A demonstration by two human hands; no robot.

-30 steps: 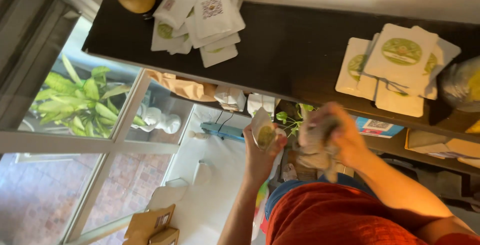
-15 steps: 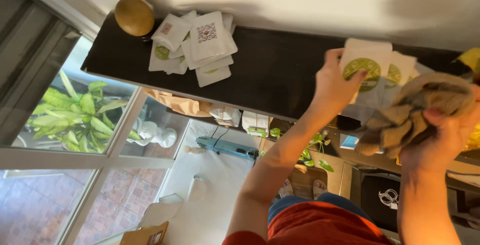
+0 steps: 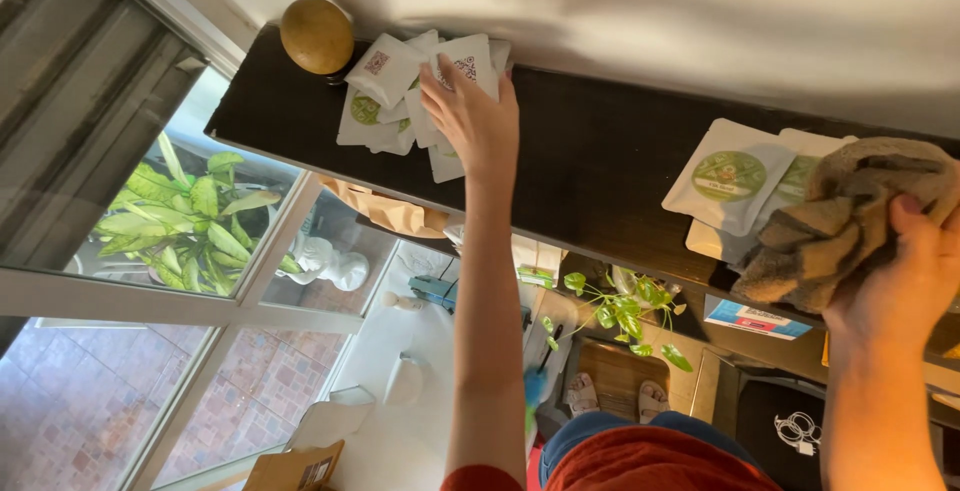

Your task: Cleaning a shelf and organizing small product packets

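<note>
My left hand (image 3: 472, 119) reaches up to the left end of a dark shelf (image 3: 590, 166) and lies on a loose pile of white pouches (image 3: 385, 91), fingers and thumb on the top white pouch (image 3: 468, 59), which has a square code patch. My right hand (image 3: 905, 286) grips a crumpled brown cloth (image 3: 845, 216) at the shelf's right end. The cloth overlaps a second stack of white pouches with round green labels (image 3: 725, 186).
A round yellow-brown ball (image 3: 316, 36) sits at the shelf's left corner beside the pile. A white wall (image 3: 650, 21) runs behind the shelf. Lower down are a window with green plants (image 3: 185, 211), a small white figurine (image 3: 330, 263) and a trailing potted plant (image 3: 625, 306).
My left hand took a pouch from the right stack and carried it across to the left pile. My right hand brought the brown cloth up onto the shelf's right end.
</note>
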